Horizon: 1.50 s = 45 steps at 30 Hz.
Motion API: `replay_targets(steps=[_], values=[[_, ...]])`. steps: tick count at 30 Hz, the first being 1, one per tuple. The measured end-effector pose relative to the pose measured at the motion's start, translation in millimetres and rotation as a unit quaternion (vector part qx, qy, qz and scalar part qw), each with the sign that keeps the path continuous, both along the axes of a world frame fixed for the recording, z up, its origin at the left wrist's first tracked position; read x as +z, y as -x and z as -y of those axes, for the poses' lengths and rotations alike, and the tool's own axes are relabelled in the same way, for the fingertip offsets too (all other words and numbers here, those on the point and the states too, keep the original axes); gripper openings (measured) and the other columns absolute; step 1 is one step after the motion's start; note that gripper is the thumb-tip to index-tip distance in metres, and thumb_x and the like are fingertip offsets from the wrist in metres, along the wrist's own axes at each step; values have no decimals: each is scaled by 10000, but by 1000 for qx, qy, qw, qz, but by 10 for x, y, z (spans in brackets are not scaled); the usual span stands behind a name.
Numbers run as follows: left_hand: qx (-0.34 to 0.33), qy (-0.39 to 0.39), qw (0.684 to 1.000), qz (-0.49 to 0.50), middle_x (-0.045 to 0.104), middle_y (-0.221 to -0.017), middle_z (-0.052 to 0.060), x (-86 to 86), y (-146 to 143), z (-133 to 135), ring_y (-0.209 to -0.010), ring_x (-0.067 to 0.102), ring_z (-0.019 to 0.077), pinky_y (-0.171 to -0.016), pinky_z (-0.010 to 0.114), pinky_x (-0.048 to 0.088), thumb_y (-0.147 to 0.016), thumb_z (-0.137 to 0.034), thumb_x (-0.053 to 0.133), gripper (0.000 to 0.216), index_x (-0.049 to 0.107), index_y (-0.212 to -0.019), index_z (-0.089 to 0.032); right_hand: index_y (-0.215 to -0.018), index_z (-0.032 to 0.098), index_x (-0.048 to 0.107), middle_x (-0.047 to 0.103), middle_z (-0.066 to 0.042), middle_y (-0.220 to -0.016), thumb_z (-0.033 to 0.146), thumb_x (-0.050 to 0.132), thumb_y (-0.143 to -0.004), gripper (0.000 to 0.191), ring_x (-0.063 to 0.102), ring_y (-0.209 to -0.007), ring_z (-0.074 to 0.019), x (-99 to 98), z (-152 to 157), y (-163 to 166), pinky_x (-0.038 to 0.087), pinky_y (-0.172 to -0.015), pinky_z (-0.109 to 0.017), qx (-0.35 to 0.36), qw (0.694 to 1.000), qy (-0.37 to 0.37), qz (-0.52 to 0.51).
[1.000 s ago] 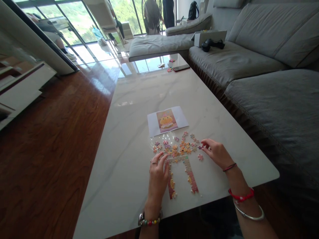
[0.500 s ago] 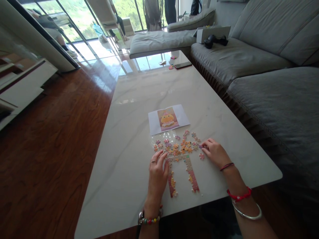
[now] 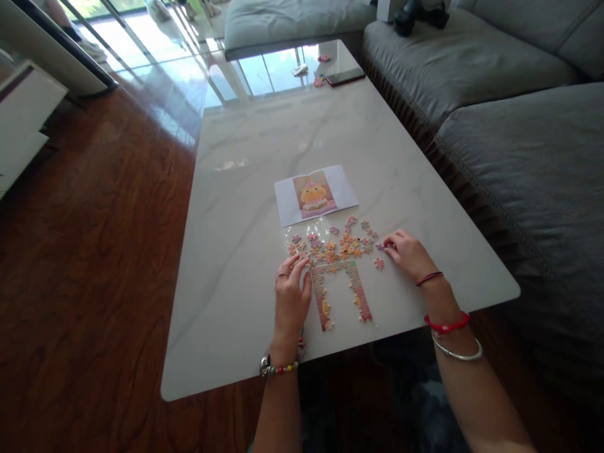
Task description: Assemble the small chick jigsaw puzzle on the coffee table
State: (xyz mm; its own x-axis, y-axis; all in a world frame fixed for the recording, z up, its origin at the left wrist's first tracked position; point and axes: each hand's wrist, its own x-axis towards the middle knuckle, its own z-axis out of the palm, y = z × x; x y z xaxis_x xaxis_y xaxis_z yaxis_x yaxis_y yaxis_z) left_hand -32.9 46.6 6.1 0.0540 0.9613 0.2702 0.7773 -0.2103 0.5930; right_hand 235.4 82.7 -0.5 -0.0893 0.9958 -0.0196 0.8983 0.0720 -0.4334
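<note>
On the white marble table [image 3: 245,189] lies a partly joined puzzle frame [image 3: 340,292], an upside-down U of pink and orange pieces. My left hand [image 3: 291,296] lies flat with fingers stretched against the frame's left strip. Above the frame is a heap of several loose puzzle pieces [image 3: 336,247]. My right hand [image 3: 409,255] rests at the heap's right end, fingertips pinched on a small purple piece [image 3: 380,246]. A single pink piece [image 3: 378,263] lies just below it. The reference picture [image 3: 315,194], a yellow figure on a white sheet, lies beyond the heap.
A grey sofa [image 3: 519,132] runs along the table's right side. A dark phone [image 3: 345,77] and a few small pink bits [image 3: 321,80] lie at the table's far end. Dark wooden floor [image 3: 89,251] is on the left. A white cabinet [image 3: 23,113] stands far left.
The view has tilted down, so everything sits higher in the picture. Both hands stay nearly in place; the right hand keeps its pinch at the heap's right end.
</note>
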Motion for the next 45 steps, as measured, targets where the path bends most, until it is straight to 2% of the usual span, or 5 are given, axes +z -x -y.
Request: replay_targets(steps=[8,13,21,27,45], values=[[-9,6,1000,-5,520,-1124,82,45,-19,47,-1103,466,203,-957,395,387,-795,-163,476,263,543,-1048,-191,-774,161,553,544,-65,-817,276,478,-798,140,540,-739,-168,15,53,-44,423,-681,-279,44,999,-9,3],[-2,7,1000,-8,521,-1131,82,52,29,73,-1098,472,209,-950,405,395,-793,-157,469,259,548,-1038,-191,-761,163,550,547,-59,-813,212,485,-778,83,541,-722,-162,2,67,-49,424,-677,-274,42,999,-3,1],[3,-3,1000,-14,526,-1125,80,-1,105,49,-1098,474,217,-946,419,397,-795,-169,469,255,550,-1035,-196,-870,171,571,553,-54,-884,163,493,-761,134,551,-746,-147,13,47,-33,428,-701,-264,38,999,2,-23],[4,4,1000,-15,529,-1118,89,15,95,38,-1093,477,218,-945,412,400,-796,-159,461,252,550,-1031,-182,-756,170,562,544,-47,-822,210,485,-783,91,545,-707,-144,13,46,-20,426,-685,-266,27,999,14,-26],[5,-2,1000,-13,527,-1119,82,3,111,41,-1083,483,216,-940,424,403,-796,-166,459,253,552,-1029,-201,-715,175,537,578,-40,-737,247,502,-754,89,538,-668,-149,42,35,-36,407,-632,-264,34,999,-9,-23]])
